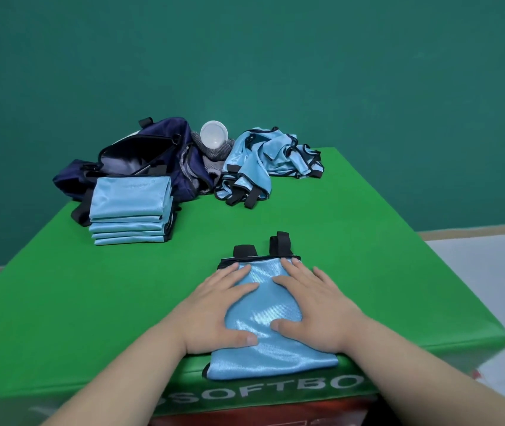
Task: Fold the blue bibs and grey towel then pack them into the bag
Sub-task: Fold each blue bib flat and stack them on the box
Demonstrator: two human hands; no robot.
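Hands both flat, fingers straight and spread, gripping nothing: left hand (217,305) and right hand (316,305) press a folded blue bib (271,353) at the near edge of the green padded box (91,302); its lower end hangs over that edge. Stack of folded bibs (129,207) sits toward the far left corner, touching the open navy bag (177,130). Unfolded bibs pile (263,155) lies at the far edge. Grey towel (211,156) is between bag and pile, with a white round thing (214,134) on it, possibly a lid.

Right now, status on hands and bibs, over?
Left hand, right hand open, flat on folded shiny blue bib. Folded bib stack fronts open navy bag. Crumpled blue bibs not yet folded.
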